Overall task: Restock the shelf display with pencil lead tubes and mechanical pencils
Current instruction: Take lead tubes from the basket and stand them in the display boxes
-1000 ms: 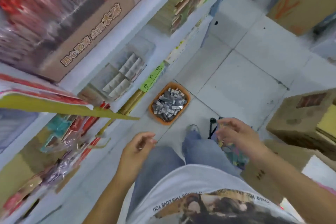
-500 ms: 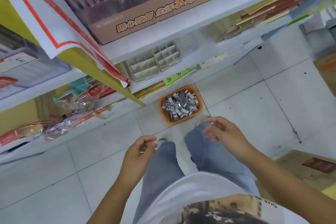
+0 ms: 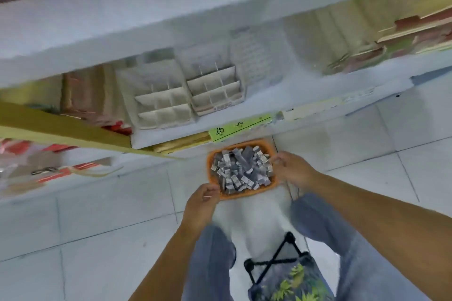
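Orange basket of tubes lies between the hands: left hand curled at its near-left corner, right hand curled at its right rim; grip unclear.

Location type: retail shop, aisle in front of a goods display.

Indicators:
- White tiered shelving runs across the view.
- A green price label with handwritten numbers is fixed to one board's front edge.
- Two divided cardboard display trays stand side by side on that board.
- Stacked paper goods fill the bay at right.
- Red packaged goods lie low at left.
- An orange basket of small grey packets sits on the tiled floor, just beside the shelving.
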`<action>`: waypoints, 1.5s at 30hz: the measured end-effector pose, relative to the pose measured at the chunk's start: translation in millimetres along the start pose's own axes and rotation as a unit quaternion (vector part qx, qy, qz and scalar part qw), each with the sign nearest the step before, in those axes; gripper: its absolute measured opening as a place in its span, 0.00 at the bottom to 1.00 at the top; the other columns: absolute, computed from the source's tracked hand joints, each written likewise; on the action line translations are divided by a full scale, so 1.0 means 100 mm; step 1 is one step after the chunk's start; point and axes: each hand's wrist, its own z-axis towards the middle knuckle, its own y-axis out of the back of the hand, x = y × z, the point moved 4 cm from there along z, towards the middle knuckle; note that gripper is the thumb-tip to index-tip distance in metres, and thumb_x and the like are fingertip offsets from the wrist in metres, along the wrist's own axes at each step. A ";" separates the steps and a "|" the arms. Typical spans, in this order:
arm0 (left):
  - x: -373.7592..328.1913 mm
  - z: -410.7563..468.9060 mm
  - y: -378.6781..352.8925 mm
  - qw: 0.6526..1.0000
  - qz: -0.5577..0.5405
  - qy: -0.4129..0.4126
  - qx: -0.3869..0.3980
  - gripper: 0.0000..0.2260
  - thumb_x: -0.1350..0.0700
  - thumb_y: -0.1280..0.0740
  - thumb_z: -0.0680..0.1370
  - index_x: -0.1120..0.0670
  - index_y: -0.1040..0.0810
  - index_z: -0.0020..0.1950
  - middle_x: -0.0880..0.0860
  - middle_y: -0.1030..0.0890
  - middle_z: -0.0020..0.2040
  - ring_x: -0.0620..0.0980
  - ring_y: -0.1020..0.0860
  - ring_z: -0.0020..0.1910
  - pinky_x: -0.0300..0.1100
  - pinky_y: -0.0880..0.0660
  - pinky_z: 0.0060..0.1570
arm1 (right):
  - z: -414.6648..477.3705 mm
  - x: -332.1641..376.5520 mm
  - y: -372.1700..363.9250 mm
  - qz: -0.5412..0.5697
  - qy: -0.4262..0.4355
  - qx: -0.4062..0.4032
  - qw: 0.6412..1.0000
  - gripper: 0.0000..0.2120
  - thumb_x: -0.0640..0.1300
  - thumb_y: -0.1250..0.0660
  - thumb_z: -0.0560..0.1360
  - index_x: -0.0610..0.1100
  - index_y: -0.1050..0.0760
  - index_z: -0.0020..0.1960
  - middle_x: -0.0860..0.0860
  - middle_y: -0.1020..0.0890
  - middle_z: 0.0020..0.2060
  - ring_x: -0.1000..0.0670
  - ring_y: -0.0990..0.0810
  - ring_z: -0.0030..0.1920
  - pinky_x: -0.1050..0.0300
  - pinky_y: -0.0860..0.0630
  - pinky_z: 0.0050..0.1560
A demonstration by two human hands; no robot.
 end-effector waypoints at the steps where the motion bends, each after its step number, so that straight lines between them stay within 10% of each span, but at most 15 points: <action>1: 0.10 0.27 -0.15 1.000 0.011 0.005 0.005 0.06 0.56 0.33 0.80 0.45 0.20 0.52 0.51 0.17 0.53 0.50 0.19 0.52 0.46 0.23 0.52 | 0.30 -0.10 -0.03 -0.027 0.000 0.000 1.000 0.07 0.43 0.39 0.78 0.53 0.28 0.53 0.54 0.22 0.44 0.62 0.23 0.33 0.66 0.30 0.28; 6: 0.84 1.64 -0.78 0.998 0.059 0.015 0.001 0.08 0.52 0.35 0.80 0.52 0.21 0.56 0.53 0.17 0.52 0.48 0.20 0.45 0.37 0.28 0.38 | 1.77 -0.76 -0.52 -0.122 0.025 0.010 0.992 0.15 0.40 0.42 0.77 0.49 0.26 0.61 0.49 0.20 0.53 0.49 0.19 0.43 0.56 0.24 0.40; 11: 1.60 2.70 -1.25 0.999 0.014 0.007 -0.039 0.15 0.47 0.29 0.77 0.51 0.21 0.61 0.50 0.19 0.59 0.51 0.20 0.57 0.48 0.23 0.58 | 2.87 -1.37 -1.21 -0.184 0.109 -0.006 0.977 0.15 0.37 0.40 0.77 0.45 0.24 0.62 0.52 0.21 0.39 0.55 0.25 0.32 0.71 0.32 0.28; 17: 2.21 3.25 -1.53 0.972 0.100 -0.059 -0.206 0.30 0.40 0.23 0.68 0.50 0.25 0.65 0.48 0.27 0.59 0.51 0.29 0.63 0.45 0.29 0.62 | 3.58 -1.90 -1.70 -0.332 0.216 -0.083 0.914 0.32 0.57 0.32 0.75 0.52 0.40 0.74 0.47 0.38 0.72 0.45 0.35 0.70 0.50 0.32 0.68; 21: 2.35 3.35 -1.66 0.951 0.129 -0.066 -0.272 0.39 0.39 0.22 0.63 0.48 0.30 0.70 0.49 0.30 0.65 0.50 0.31 0.65 0.45 0.31 0.65 | 3.79 -1.97 -1.80 -0.411 0.243 -0.092 0.874 0.43 0.66 0.34 0.72 0.56 0.53 0.78 0.50 0.48 0.75 0.42 0.43 0.72 0.47 0.37 0.69; 29: 2.38 3.37 -1.67 0.949 0.088 -0.080 -0.292 0.28 0.49 0.22 0.71 0.51 0.26 0.68 0.52 0.28 0.66 0.51 0.27 0.64 0.43 0.31 0.62 | 3.76 -1.97 -1.71 -0.503 0.235 -0.143 0.819 0.41 0.73 0.36 0.67 0.50 0.36 0.71 0.47 0.36 0.67 0.44 0.40 0.68 0.47 0.38 0.68; 34: 2.42 3.34 -1.59 0.965 -0.044 -0.107 -0.235 0.19 0.57 0.24 0.74 0.49 0.22 0.63 0.45 0.17 0.55 0.49 0.20 0.56 0.43 0.24 0.56 | 3.77 -1.96 -1.76 -0.464 0.229 -0.089 0.851 0.35 0.66 0.30 0.68 0.46 0.33 0.65 0.48 0.29 0.64 0.46 0.33 0.65 0.49 0.32 0.64; 39: 2.47 3.30 -1.47 0.959 -0.135 -0.112 -0.222 0.16 0.58 0.27 0.76 0.46 0.22 0.63 0.45 0.15 0.53 0.38 0.18 0.48 0.34 0.21 0.46 | 3.80 -1.96 -1.76 -0.380 0.208 -0.003 0.901 0.15 0.55 0.27 0.71 0.49 0.26 0.50 0.50 0.22 0.47 0.51 0.25 0.44 0.58 0.32 0.38; 42: 2.44 3.25 -1.45 0.955 -0.160 -0.114 -0.223 0.16 0.58 0.29 0.78 0.48 0.22 0.64 0.47 0.15 0.55 0.45 0.17 0.51 0.45 0.19 0.53 | 3.79 -1.96 -1.72 -0.316 0.192 0.011 0.929 0.12 0.50 0.27 0.73 0.49 0.30 0.48 0.51 0.26 0.46 0.50 0.26 0.46 0.57 0.34 0.39; 45: 2.37 3.20 -1.45 0.949 -0.176 -0.131 -0.227 0.17 0.58 0.31 0.79 0.46 0.25 0.66 0.46 0.17 0.57 0.39 0.19 0.52 0.34 0.22 0.46 | 3.76 -2.00 -1.65 -0.253 0.172 0.009 0.952 0.15 0.47 0.28 0.74 0.48 0.28 0.58 0.53 0.26 0.50 0.51 0.26 0.50 0.58 0.32 0.43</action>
